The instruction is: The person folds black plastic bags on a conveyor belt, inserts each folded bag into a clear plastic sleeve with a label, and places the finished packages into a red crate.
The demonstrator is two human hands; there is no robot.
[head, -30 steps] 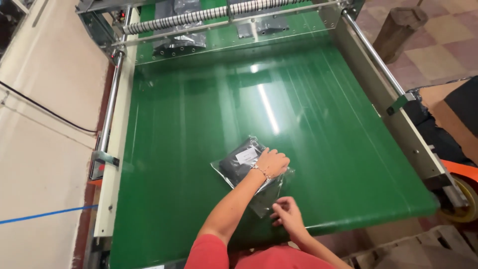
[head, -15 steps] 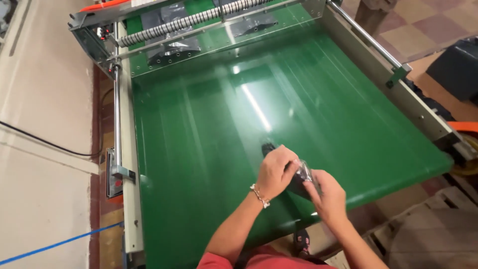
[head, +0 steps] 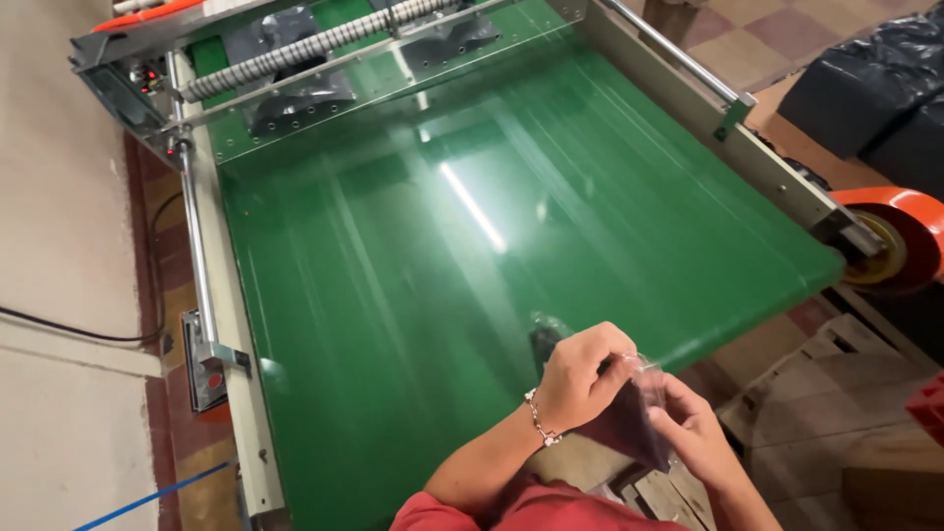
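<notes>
Both hands, left [head: 582, 379] and right [head: 693, 433], fingers clamped on dark clear-bagged packet [head: 629, 423], lifted at green conveyor belt [head: 413, 256] edge

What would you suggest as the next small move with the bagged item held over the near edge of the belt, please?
Probably lay it flat on the green belt: both the left hand and right hand grip the clear bag with a dark item above the near edge, and bagged items already lie at the far end.
</notes>
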